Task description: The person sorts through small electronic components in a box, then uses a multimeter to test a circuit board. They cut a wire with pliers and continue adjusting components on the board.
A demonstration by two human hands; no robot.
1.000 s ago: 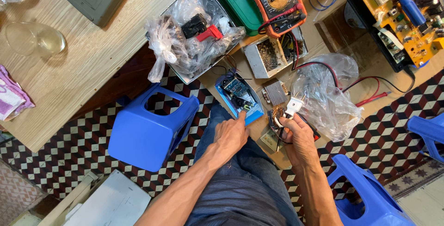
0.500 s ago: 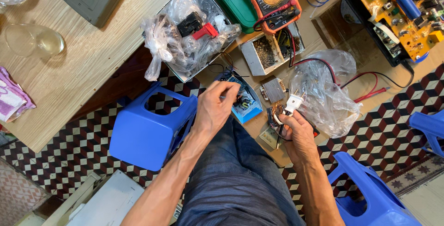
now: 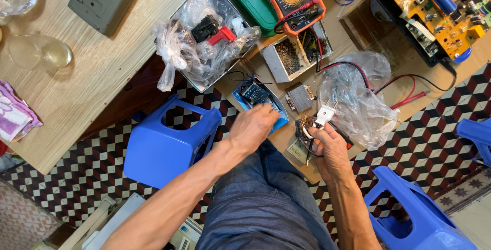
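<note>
Above a checkered tile floor, a low wooden board (image 3: 358, 45) carries electronics clutter. The right hand (image 3: 327, 150) is closed around a white plug (image 3: 324, 114) with dangling wires. The left hand (image 3: 253, 127), fingers loosely curled, touches the blue tray (image 3: 279, 122) holding a circuit board (image 3: 254, 93).

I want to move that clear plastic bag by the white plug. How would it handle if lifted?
The clear plastic bag looks crumpled and thin, so it would probably flop and sag. It seems light, likely sliding easily. The red wire crossing it might snag.
</note>
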